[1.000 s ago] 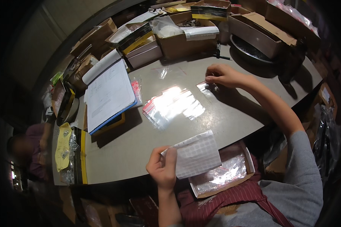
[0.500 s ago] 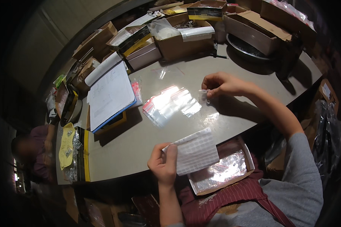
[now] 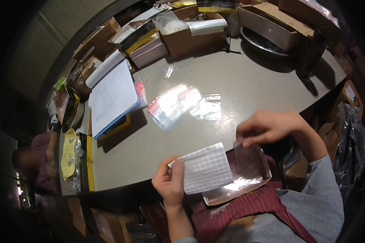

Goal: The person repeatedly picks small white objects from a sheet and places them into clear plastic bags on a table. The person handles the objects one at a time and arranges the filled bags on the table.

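Note:
My left hand holds a white sheet of small round stickers by its left edge, above my lap. My right hand pinches the top of a small clear plastic bag that hangs just right of the sheet. Under both sits a shallow cardboard tray with clear bags in it, resting on my lap at the table's near edge. A loose pile of clear zip bags with red strips lies on the grey table beyond my hands.
An open notebook on a blue binder lies at the left. Cardboard boxes and a round dark pan line the far edge. Another person sits low at the left beside yellow packets.
My right hand has come back from the far middle of the table to my lap, now holding a small clear bag next to the sticker sheet. The left hand stayed put.

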### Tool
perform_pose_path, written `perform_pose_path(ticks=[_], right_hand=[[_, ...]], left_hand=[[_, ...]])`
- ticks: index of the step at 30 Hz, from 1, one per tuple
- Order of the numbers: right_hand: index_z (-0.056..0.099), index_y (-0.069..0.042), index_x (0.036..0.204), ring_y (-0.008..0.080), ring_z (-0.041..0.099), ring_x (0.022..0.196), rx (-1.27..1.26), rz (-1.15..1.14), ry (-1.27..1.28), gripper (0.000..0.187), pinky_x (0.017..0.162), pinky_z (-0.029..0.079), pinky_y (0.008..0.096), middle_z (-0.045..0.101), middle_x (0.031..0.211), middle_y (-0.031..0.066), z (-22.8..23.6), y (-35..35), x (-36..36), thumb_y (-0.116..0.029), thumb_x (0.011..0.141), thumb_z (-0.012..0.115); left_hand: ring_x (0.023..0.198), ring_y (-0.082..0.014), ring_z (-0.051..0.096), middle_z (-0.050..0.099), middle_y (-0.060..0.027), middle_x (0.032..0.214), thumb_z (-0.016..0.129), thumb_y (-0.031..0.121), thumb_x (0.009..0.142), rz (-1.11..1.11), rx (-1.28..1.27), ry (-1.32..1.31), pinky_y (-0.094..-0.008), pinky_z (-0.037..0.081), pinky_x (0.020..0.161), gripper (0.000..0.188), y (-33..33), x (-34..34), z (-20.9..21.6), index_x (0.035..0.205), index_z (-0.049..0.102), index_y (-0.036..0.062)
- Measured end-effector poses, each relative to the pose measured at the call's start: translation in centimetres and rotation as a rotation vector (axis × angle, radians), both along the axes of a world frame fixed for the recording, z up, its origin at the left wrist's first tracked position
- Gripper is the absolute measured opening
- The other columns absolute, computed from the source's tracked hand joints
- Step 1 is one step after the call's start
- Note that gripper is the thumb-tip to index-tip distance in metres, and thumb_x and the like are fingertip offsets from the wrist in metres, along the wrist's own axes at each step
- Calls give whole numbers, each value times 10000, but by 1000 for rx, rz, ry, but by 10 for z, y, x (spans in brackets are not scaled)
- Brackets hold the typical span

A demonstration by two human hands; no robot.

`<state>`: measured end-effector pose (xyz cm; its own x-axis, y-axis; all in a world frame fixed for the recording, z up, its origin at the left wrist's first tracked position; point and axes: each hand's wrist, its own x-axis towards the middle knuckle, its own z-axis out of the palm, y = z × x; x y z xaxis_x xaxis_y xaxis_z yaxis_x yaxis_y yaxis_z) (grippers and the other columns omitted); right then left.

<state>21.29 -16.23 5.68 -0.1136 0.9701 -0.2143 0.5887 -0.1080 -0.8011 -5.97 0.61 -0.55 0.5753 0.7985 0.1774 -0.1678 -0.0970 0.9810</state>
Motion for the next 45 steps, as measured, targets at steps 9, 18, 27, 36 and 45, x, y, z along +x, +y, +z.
perform_pose_path(ticks=[9,18,27,36,45], right_hand=[[590,1,1105,397,633,968,358,-45,-64,337,853,518,454,632,1021,191,-16,25,-30,-236,892,699],[596,-41,1016,387,612,933,713,-97,-357,255,834,522,448,613,1012,161,-36,30,-41,-115,793,695],[609,-7,1084,373,509,1185,578,-351,-376,275,1046,429,451,601,1177,178,-57,81,21,-83,825,660],[632,-56,1085,354,513,1130,391,-396,-551,356,995,443,417,581,1143,160,-50,88,61,-195,780,751],[694,-51,1024,333,592,1047,89,169,-314,284,937,464,434,666,1014,134,3,23,-6,-171,773,747]], left_hand=[[708,-19,502,635,24,823,694,67,969,50,233,73,-165,359,643,143,-8,-1,-11,1038,686,-58],[670,6,457,615,40,795,674,73,984,33,33,74,-165,316,595,135,-5,5,-10,1028,676,-54],[628,21,417,574,69,740,664,108,1000,13,-80,37,-167,276,570,153,1,19,-1,1034,663,-41],[598,23,372,541,85,713,673,127,995,10,-58,-4,-176,230,546,165,0,10,-1,1041,661,-31],[587,14,377,541,76,708,661,104,993,2,-93,32,-182,239,535,150,5,0,3,1065,663,-27]])
